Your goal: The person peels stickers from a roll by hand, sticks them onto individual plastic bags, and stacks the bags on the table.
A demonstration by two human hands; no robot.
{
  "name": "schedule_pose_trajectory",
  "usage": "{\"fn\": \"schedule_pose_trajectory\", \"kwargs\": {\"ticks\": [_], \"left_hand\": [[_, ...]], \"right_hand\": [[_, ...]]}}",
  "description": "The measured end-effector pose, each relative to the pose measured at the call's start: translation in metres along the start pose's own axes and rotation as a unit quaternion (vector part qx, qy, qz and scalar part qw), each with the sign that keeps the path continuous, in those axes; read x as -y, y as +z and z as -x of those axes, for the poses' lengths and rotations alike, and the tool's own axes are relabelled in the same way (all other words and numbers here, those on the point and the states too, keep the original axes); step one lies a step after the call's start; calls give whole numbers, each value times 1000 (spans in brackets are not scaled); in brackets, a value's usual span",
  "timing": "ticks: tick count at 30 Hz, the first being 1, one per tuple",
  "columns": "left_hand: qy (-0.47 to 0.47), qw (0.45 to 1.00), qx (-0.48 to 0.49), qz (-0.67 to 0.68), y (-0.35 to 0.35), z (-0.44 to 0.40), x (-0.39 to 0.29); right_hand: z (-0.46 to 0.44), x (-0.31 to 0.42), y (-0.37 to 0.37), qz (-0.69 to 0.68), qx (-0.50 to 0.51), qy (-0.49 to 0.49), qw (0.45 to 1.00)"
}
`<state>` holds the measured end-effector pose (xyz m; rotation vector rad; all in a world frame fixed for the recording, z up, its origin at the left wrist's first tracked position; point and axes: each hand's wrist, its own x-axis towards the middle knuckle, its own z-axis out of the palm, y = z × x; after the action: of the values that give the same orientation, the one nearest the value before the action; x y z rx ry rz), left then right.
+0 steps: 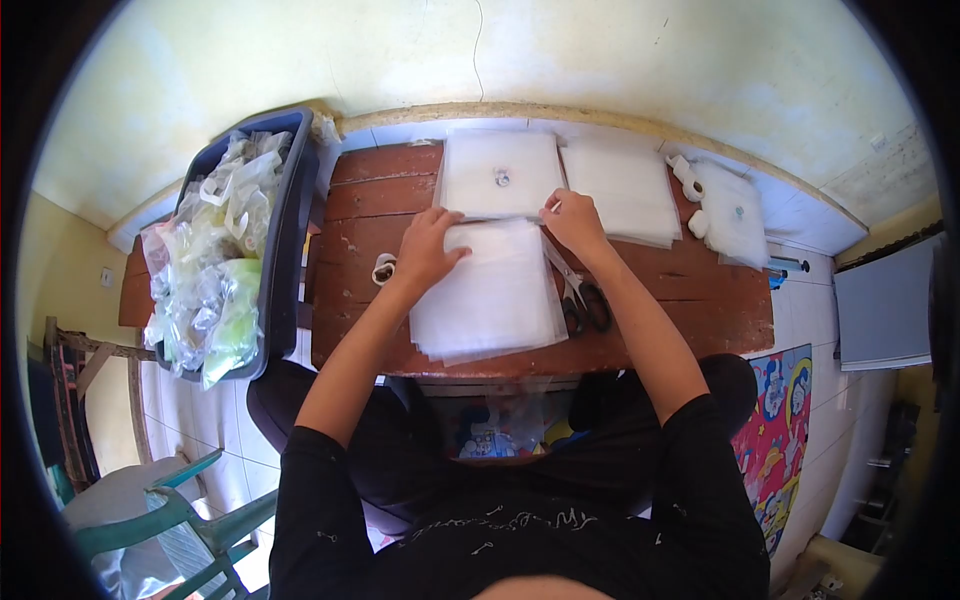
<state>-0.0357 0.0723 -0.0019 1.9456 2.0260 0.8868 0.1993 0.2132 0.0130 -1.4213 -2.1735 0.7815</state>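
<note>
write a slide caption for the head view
Left hand and right hand at a translucent sheet stack, scissors alongside.

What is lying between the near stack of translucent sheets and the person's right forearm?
In the head view, black-handled scissors lie there, on the table beside the near stack.

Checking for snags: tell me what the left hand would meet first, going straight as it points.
The left hand would probably meet the leftmost back stack of translucent sheets first, though hand height is unclear.

Black shirt (600, 545), white lettering (572, 519), perhaps black trousers (400, 450).
</note>
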Motion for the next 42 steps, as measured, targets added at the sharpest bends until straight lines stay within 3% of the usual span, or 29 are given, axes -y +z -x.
{"fn": "schedule_pose_trajectory", "kwargs": {"ticks": [2,5,9,15,27,29,37,40,42], "left_hand": [[55,996,52,-51,0,23,-3],[49,992,106,-42,-2,47,-19],[24,994,78,-73,6,68,-26],[-2,996,39,-82,11,77,-23],[-11,996,4,-88,10,79,-15],[-12,996,0,-91,9,78,-14],[-6,997,1,-76,1,77,-16],[7,996,-50,-79,-12,74,-25],[18,998,-56,-5,-29,70,-25]], "right_hand": [[18,4,-3,47,48,-2,998],[35,8,1,28,130,52,990],[61,15,3,120,71,-14,990],[82,18,4,132,46,36,989],[94,8,13,60,36,0,998],[96,3,19,32,-9,-49,998],[102,6,21,19,13,-63,998],[104,12,21,10,-1,-81,997],[106,17,24,-1,-6,-90,996]]}}
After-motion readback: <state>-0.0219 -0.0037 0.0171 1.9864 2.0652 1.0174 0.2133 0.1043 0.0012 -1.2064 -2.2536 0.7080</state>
